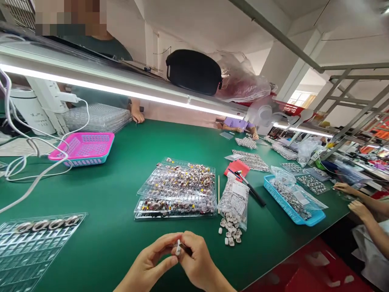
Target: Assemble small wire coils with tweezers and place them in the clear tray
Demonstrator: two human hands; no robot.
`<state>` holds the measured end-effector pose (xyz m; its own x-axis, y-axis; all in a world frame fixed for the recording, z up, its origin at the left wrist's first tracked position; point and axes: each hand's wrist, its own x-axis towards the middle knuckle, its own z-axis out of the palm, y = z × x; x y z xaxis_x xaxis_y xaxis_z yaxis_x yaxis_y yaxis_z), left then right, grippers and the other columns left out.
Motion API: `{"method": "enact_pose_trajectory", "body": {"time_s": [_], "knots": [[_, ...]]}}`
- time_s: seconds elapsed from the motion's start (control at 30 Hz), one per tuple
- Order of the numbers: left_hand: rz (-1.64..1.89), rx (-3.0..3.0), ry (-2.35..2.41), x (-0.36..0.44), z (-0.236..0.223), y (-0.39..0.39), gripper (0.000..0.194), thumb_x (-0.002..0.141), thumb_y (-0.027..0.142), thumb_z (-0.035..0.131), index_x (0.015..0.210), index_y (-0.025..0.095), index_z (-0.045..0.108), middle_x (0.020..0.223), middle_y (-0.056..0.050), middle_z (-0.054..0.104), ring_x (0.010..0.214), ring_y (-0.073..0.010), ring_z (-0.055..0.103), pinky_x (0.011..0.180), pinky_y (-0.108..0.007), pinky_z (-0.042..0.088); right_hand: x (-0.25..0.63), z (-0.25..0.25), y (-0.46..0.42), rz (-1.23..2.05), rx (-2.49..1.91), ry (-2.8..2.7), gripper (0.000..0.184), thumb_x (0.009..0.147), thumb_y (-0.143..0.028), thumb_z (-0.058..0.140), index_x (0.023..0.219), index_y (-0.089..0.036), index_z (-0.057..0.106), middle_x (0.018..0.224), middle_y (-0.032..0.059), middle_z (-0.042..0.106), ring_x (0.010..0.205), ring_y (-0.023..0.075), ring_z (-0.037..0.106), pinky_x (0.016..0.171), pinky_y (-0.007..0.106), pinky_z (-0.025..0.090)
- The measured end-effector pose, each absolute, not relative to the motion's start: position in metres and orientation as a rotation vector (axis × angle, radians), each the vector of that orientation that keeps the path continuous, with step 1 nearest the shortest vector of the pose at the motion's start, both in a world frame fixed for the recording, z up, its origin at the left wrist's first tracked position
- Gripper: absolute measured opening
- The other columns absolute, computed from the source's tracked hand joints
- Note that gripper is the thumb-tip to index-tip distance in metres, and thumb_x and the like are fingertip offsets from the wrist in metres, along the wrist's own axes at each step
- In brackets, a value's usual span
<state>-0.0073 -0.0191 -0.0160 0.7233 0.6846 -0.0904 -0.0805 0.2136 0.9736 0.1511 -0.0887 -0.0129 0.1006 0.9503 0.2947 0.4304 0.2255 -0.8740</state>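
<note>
My left hand [153, 259] and my right hand [197, 257] meet over the green table's near edge. Between the fingertips is a small white piece [178, 248], pinched by my left hand. A dark, shiny strip-like part [186, 250] touches it and lies in my right hand's closed fingers; its kind is partly hidden. Beyond my hands, stacked clear plastic trays [175, 215] hold many small metallic and yellow-marked parts. Small white hollow caps [232, 233] have spilled from a clear plastic bag [234, 196] to the right.
A clear tray [36, 255] with several ring-shaped parts lies at left. A pink basket [83, 144] and white cables [33, 186] are behind it. A blue basket [291, 207], a black-handled tool [252, 189] and a red packet [237, 168] are right. A co-worker's hands [354, 198] show far right.
</note>
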Motion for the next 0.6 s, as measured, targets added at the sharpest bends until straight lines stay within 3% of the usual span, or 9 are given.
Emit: {"method": "enact_pose_trajectory", "body": {"time_s": [0.1, 0.2, 0.3, 0.4, 0.5, 0.6], "knots": [[0.526, 1.280, 0.479, -0.012, -0.016, -0.009, 0.033, 0.075, 0.037, 0.075, 0.108, 0.029, 0.075, 0.120, -0.008, 0.065, 0.106, -0.0295, 0.063, 0.095, -0.040, 0.052, 0.157, -0.008, -0.090, 0.868, -1.320, -1.479, 0.039, 0.088, -0.048, 0.056, 0.066, -0.016, 0.058, 0.066, -0.0006, 0.048, 0.062, 0.0114, 0.045, 0.059, 0.025, 0.036], [0.513, 1.248, 0.435, -0.015, -0.014, -0.004, 0.018, 0.075, 0.037, 0.076, 0.088, 0.026, 0.078, 0.110, -0.007, 0.063, 0.101, -0.0279, 0.063, 0.089, -0.040, 0.053, 0.160, -0.007, -0.092, 1.237, -1.268, -1.330, 0.044, 0.081, -0.058, 0.063, 0.074, -0.015, 0.065, 0.062, -0.0024, 0.047, 0.052, 0.0079, 0.041, 0.049, 0.022, 0.032], [0.529, 1.188, 0.442, -0.015, -0.013, -0.005, 0.019, 0.069, 0.041, 0.079, 0.075, 0.022, 0.077, 0.101, -0.006, 0.060, 0.090, -0.0249, 0.063, 0.079, -0.038, 0.055, 0.161, -0.006, -0.095, 1.419, -1.254, -1.238, 0.046, 0.078, -0.060, 0.066, 0.076, -0.014, 0.067, 0.055, -0.0041, 0.044, 0.046, 0.0058, 0.037, 0.045, 0.021, 0.028], [0.561, 1.198, 0.505, -0.013, -0.011, -0.009, 0.027, 0.066, 0.047, 0.080, 0.072, 0.020, 0.076, 0.097, -0.007, 0.060, 0.088, -0.0241, 0.061, 0.079, -0.036, 0.054, 0.164, 0.002, -0.099, 1.353, -1.275, -1.285, 0.043, 0.077, -0.058, 0.068, 0.080, -0.015, 0.070, 0.057, -0.0040, 0.045, 0.050, 0.0061, 0.036, 0.047, 0.020, 0.028], [0.589, 1.263, 0.642, -0.011, -0.006, -0.011, 0.033, 0.063, 0.051, 0.080, 0.069, 0.019, 0.075, 0.096, -0.009, 0.064, 0.092, -0.0254, 0.061, 0.082, -0.032, 0.052, 0.182, 0.019, -0.103, 1.227, -1.342, -1.297, 0.046, 0.074, -0.055, 0.072, 0.102, -0.018, 0.071, 0.067, -0.0021, 0.055, 0.056, 0.0079, 0.042, 0.051, 0.020, 0.033], [0.648, 1.272, 0.783, -0.007, -0.002, -0.013, 0.038, 0.058, 0.055, 0.081, 0.066, 0.019, 0.072, 0.094, -0.008, 0.068, 0.087, -0.0247, 0.062, 0.078, -0.029, 0.053, 0.225, 0.039, -0.105, 0.946, -1.491, -1.277, 0.044, 0.083, -0.053, 0.062, 0.108, -0.017, 0.070, 0.072, 0.0009, 0.061, 0.059, 0.0090, 0.047, 0.053, 0.020, 0.036]]}}
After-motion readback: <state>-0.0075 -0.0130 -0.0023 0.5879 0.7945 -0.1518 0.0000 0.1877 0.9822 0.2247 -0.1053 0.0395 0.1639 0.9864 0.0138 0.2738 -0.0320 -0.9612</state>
